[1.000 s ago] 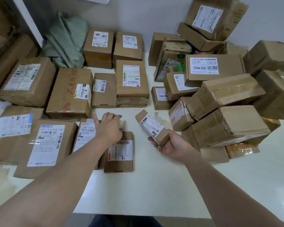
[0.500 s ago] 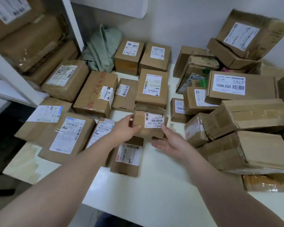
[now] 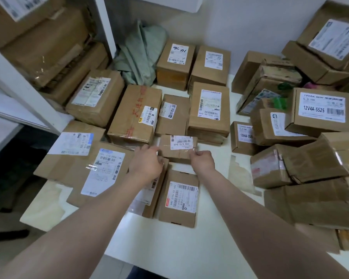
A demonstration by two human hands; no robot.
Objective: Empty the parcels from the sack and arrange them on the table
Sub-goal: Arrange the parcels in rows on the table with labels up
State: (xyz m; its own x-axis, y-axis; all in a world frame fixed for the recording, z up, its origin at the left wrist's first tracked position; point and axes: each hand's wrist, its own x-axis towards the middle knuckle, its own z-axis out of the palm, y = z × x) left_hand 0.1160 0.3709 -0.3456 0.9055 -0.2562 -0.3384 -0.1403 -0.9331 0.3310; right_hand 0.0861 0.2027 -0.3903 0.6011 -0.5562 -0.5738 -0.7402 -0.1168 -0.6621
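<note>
A small brown parcel (image 3: 176,147) with a white barcode label lies on the white table (image 3: 189,244), just in front of a row of flat parcels. My left hand (image 3: 146,163) holds its left end and my right hand (image 3: 202,161) pinches its right end. Below it lies a flat labelled parcel (image 3: 179,198). The crumpled green sack (image 3: 138,55) slumps against the wall at the back left.
Several labelled cardboard parcels lie in rows on the left and middle. A loose heap of boxes (image 3: 310,137) fills the right side. White shelving (image 3: 38,57) with more boxes stands at the left. The table's front edge is near my arms.
The small parcel went from my right hand alone to both hands and was set down further back on the table. My view has shifted left.
</note>
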